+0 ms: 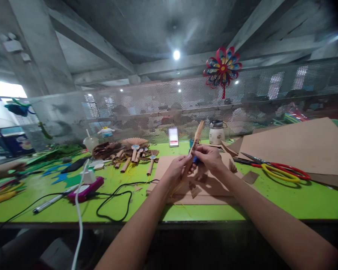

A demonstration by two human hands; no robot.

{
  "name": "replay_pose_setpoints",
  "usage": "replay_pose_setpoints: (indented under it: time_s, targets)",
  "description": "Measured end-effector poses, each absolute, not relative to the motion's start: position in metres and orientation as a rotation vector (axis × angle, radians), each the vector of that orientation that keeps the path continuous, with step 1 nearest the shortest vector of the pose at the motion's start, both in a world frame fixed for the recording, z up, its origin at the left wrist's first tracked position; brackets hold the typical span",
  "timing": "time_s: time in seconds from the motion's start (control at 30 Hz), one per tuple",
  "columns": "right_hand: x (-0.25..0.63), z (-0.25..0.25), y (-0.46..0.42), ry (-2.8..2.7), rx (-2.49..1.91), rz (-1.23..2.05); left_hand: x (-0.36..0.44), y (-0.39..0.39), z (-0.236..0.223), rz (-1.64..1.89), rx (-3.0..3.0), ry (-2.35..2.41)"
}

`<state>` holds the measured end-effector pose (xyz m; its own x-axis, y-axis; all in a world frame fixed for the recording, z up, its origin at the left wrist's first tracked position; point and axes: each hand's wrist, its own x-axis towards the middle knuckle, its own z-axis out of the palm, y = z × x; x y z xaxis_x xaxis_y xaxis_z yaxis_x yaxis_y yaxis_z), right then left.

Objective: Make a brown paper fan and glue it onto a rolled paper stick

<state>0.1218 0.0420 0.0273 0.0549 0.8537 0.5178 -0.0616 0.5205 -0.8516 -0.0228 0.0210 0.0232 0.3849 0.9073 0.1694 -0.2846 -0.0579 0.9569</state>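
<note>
In the head view, a pleated brown paper fan [198,134], folded into a narrow bundle, stands tilted upright between my hands. My left hand [178,168] is closed around its lower part. Higher up, the thumb and fingers of my right hand [208,156] pinch its side. Something blue [195,159] shows partly behind my fingers; its kind is hidden. Beneath both hands lies a stack of brown cardboard sheets [169,195], with a small paper scrap [195,190] on top. Yellow thread trails below my left hand.
Finished paper fans [135,146] with rolled handles lie at the left back. A purple power strip [86,189] and black cable sit left. Scissors [284,172] and large cardboard sheets [298,146] lie right. A phone [173,137] and jug [216,133] stand behind. Another person's hand [12,167] is far left.
</note>
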Motion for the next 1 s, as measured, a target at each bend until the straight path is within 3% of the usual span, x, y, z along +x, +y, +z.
replay_pose_setpoints:
  time_s: [0.4,1.0]
  targets:
    - [0.1223,0.0249,0.0419,-1.416,-0.812,0.642,-0.0231,0.021,0.0211,1.103,1.259,0.707]
    - [0.1253,0.0263,0.0369,-1.319,-0.769,0.643,-0.025,0.0199,0.024,1.154,1.253,0.755]
